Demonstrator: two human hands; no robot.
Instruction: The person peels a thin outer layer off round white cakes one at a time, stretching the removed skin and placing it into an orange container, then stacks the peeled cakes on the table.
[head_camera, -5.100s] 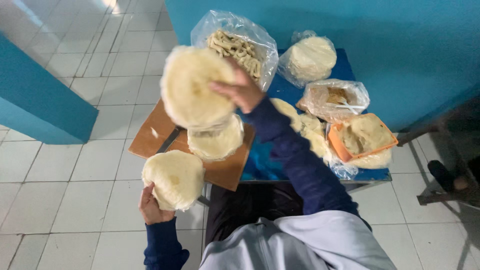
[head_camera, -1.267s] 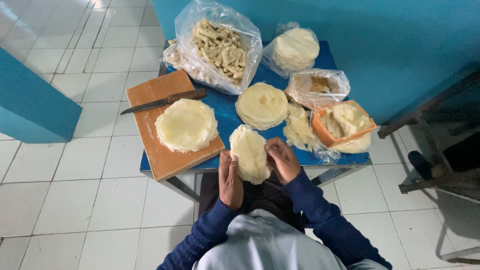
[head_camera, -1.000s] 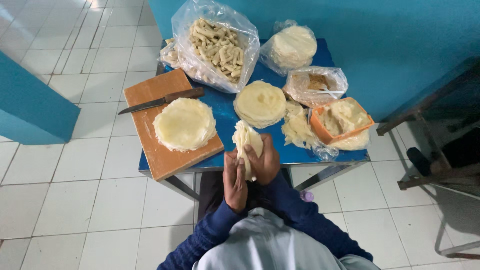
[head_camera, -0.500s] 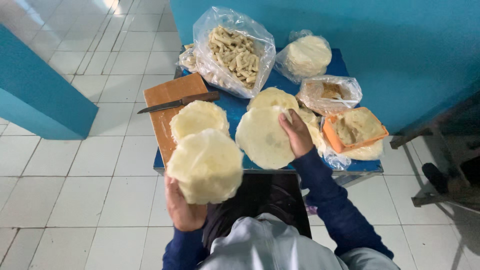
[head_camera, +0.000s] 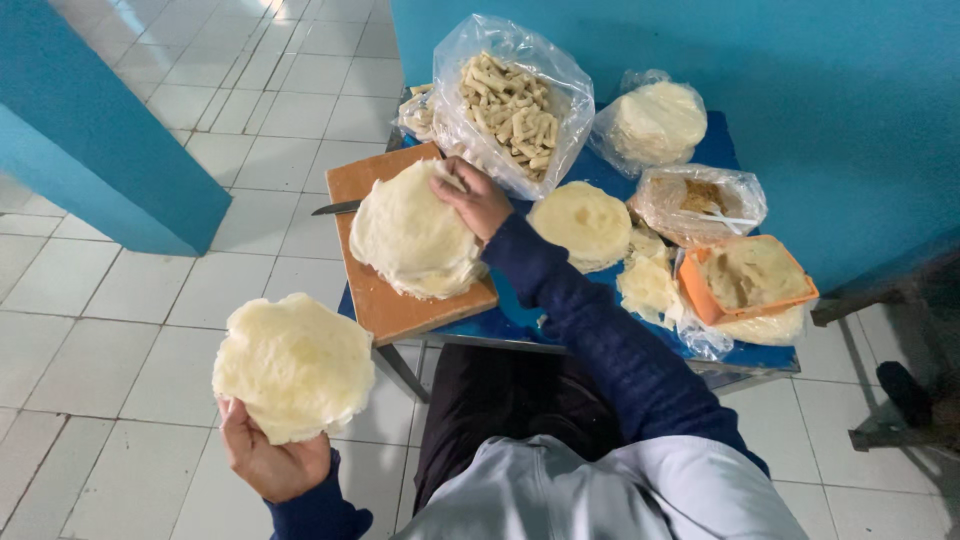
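A left hand (head_camera: 265, 460) cradles a pale, ragged-edged dough round (head_camera: 293, 365) over the tiled floor; the right hand (head_camera: 475, 200) grips another round (head_camera: 412, 240) above the wooden board (head_camera: 395, 305). Beyond, an orange tray (head_camera: 745, 278) holds filling, and a plastic bag (head_camera: 510, 100) holds pastry sticks.

Your left hand (head_camera: 268, 462) held a pale round flatbread (head_camera: 292, 365) out over the tiled floor (head_camera: 120, 330), while your right hand (head_camera: 474, 197) pressed another flatbread (head_camera: 410, 240) onto the wooden board (head_camera: 385, 300) on the blue counter (head_camera: 510, 320).
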